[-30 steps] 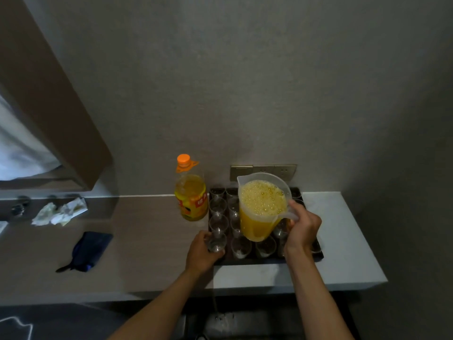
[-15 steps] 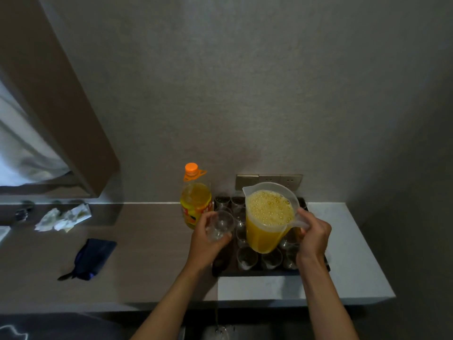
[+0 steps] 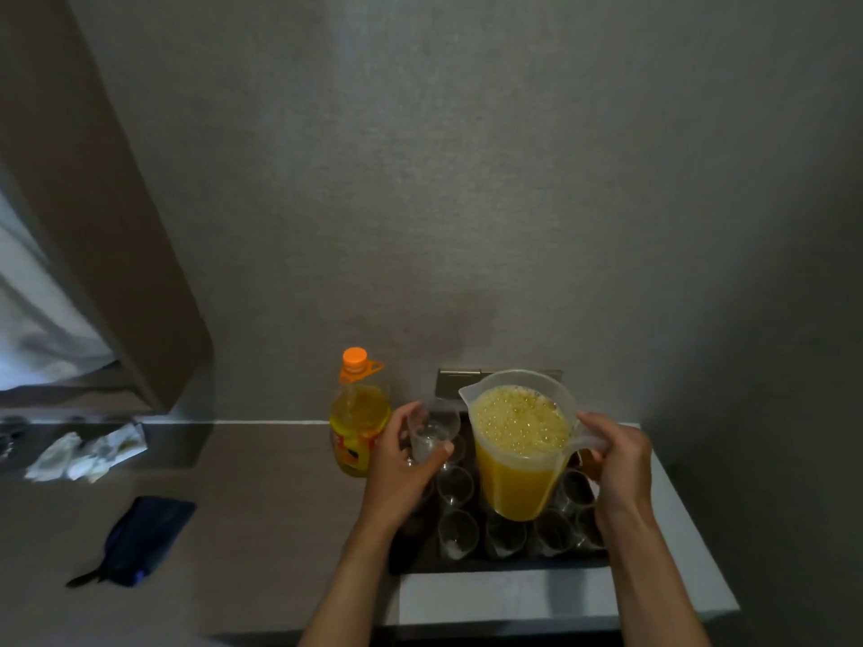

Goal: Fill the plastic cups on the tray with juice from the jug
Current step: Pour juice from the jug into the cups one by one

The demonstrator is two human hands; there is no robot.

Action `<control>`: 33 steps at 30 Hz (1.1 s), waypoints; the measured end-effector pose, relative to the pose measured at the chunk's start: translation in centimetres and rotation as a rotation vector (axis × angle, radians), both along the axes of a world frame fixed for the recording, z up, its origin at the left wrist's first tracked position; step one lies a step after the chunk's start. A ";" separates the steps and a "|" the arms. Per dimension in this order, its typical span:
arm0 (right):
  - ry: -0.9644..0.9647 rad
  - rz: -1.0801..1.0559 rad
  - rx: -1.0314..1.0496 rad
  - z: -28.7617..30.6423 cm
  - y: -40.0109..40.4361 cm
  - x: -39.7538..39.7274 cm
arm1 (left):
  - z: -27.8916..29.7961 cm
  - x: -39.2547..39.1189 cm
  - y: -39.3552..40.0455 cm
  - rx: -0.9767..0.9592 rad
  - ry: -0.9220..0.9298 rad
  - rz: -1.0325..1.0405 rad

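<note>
My right hand [image 3: 618, 464] grips the handle of a clear plastic jug [image 3: 518, 450], nearly full of foamy orange juice, held upright above the dark tray [image 3: 490, 563]. My left hand [image 3: 399, 464] holds one clear empty plastic cup [image 3: 432, 431] lifted above the tray's left side, just left of the jug's spout. Several other clear cups [image 3: 457, 534] stand on the tray, and those in view look empty; some are hidden behind the jug.
An orange-capped juice bottle [image 3: 358, 413] stands against the wall left of the tray. A dark blue pouch [image 3: 140, 539] and crumpled wrappers [image 3: 84, 452] lie further left on the counter [image 3: 261, 506]. A wall socket plate [image 3: 455, 380] sits behind the jug.
My left hand took a cup from the tray's front left corner and raised it beside the jug's spout. The jug stayed upright in my right hand.
</note>
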State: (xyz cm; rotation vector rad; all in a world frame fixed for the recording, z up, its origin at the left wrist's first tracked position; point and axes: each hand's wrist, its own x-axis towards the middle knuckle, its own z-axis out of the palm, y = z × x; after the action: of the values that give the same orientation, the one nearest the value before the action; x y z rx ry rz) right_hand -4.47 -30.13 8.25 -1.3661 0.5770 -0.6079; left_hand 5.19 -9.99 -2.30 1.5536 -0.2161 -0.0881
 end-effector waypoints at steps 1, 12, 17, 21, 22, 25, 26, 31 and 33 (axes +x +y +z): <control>0.013 0.002 -0.013 0.5 0.0 0.0 | 0.2 0.0 -0.1 -0.010 -0.003 -0.003; 0.103 0.018 -0.085 3.5 0.5 0.2 | 0.4 0.2 -1.2 0.036 -0.040 -0.035; 0.148 0.023 -0.150 3.6 0.4 0.5 | -0.2 0.4 -1.0 0.049 -0.012 -0.033; 0.154 0.005 -0.177 2.9 -0.1 0.9 | -0.7 0.6 -1.1 0.057 0.001 -0.041; 0.157 0.000 -0.188 2.7 -0.2 1.0 | -0.7 0.6 -1.1 0.063 0.003 -0.044; 0.170 -0.006 -0.224 2.4 -0.2 1.1 | -0.8 0.7 -1.2 0.067 0.006 -0.046; 0.174 -0.006 -0.234 2.4 -0.2 1.2 | -0.8 0.7 -1.3 0.067 0.008 -0.046; 0.205 -0.013 -0.271 2.1 -0.4 1.3 | -1.3 0.7 -1.6 0.077 0.023 -0.047; 0.232 -0.010 -0.286 2.2 -0.4 1.2 | -1.6 0.7 -1.7 0.073 0.026 -0.041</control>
State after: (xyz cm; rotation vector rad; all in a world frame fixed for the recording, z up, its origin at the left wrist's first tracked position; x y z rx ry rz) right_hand -3.29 -30.58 10.41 -1.7186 0.7028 -0.5578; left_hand 5.92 -11.69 -3.89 1.6203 -0.2266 -0.1498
